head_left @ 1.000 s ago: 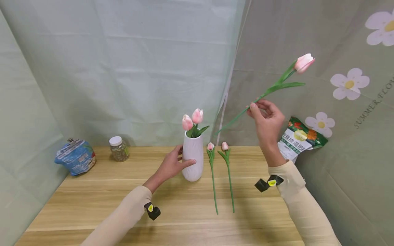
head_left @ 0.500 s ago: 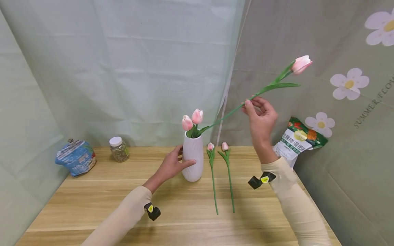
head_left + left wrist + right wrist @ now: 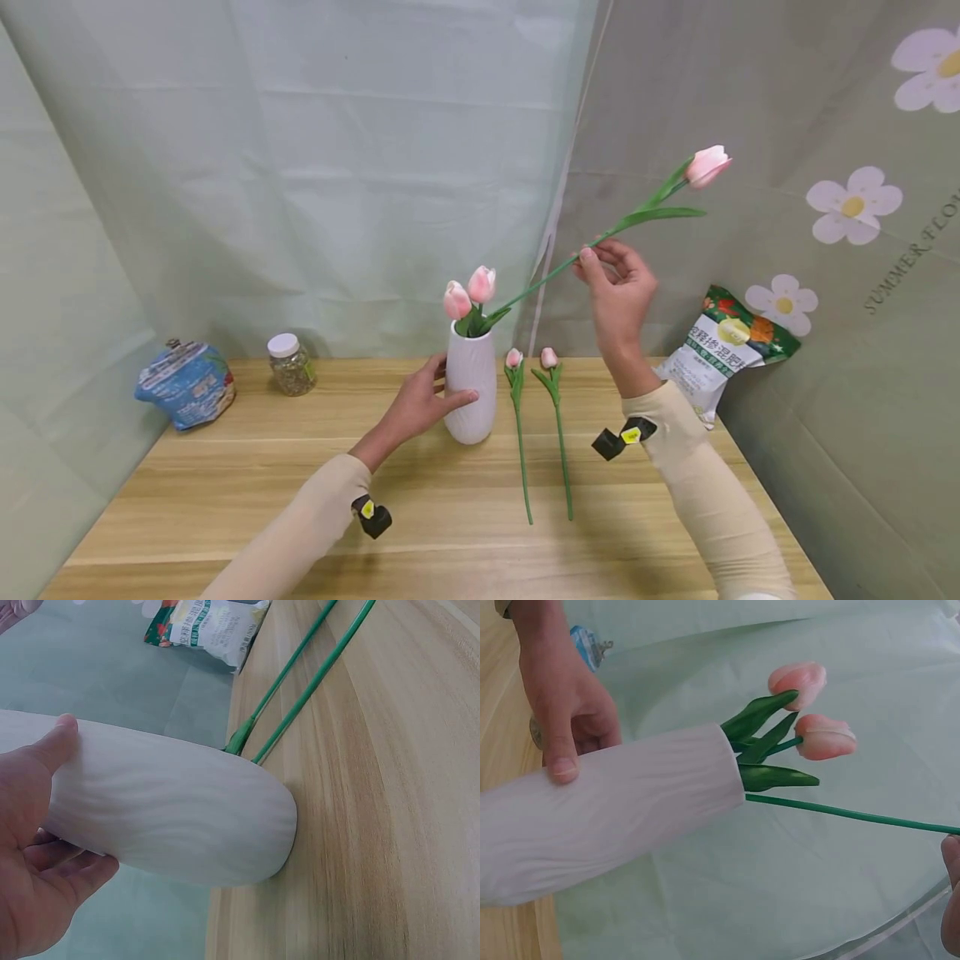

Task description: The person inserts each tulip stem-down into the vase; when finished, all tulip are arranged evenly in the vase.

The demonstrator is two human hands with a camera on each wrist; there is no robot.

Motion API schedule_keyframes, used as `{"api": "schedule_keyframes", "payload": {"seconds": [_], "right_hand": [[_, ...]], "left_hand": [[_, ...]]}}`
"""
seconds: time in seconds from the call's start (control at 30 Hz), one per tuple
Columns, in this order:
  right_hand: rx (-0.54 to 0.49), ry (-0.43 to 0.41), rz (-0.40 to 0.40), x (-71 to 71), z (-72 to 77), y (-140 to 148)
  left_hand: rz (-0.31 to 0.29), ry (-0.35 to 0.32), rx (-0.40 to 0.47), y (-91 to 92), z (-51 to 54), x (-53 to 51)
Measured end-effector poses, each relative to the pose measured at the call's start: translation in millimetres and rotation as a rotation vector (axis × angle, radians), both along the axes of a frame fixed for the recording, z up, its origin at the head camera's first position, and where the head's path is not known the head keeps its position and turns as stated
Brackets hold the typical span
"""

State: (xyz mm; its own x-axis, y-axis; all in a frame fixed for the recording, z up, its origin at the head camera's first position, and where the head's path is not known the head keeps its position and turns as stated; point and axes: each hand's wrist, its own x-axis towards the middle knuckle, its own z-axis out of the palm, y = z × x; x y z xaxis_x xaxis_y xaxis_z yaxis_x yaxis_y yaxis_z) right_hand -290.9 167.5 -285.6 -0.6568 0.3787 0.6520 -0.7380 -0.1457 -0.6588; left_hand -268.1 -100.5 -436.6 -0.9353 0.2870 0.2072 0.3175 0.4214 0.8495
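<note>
My left hand (image 3: pixel 420 402) grips the white vase (image 3: pixel 471 392) from its left side, thumb across the front. The vase stands upright on the table, holding two pink tulips (image 3: pixel 468 292) with green leaves. In my right hand (image 3: pixel 621 287), thumb and fingers pinch the green stem of another pink tulip (image 3: pixel 707 167), tilted with its bloom up and to the right. Its lower end meets the vase's rim (image 3: pixel 733 769) in the right wrist view; whether it is inside, I cannot tell. Two more tulips (image 3: pixel 519 417) lie on the table right of the vase.
On the wooden table (image 3: pixel 420 533), a jar with a white lid (image 3: pixel 291 367) and a blue bag (image 3: pixel 186 383) stand at the back left. A green and white bag (image 3: pixel 720 350) leans at the back right. Pale cloth hangs behind.
My right hand has moved left and slightly down with the tulip, bringing the stem's lower end to the vase's mouth. The left hand and vase have stayed in place.
</note>
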Motion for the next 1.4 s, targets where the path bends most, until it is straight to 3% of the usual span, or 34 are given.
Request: {"api": "schedule_keyframes", "payload": {"seconds": [0.63, 1.07, 1.2, 1.4], "right_hand": [[0.142, -0.075, 0.068, 1.6, -23.1, -17], [0.297, -0.165, 0.081, -0.6, -40.0, -30], [0.319, -0.203, 0.106, 1.5, -39.3, -32], [0.37, -0.226, 0.139, 20.8, -26.7, -39]], "left_hand": [[-0.003, -0.002, 0.009, -0.4, -1.2, 0.8], [-0.004, 0.017, 0.017, 0.5, 0.8, 1.8], [-0.003, 0.015, 0.012, 0.9, 1.1, 1.2], [-0.003, 0.008, 0.009, 0.9, 2.7, 1.4]]}}
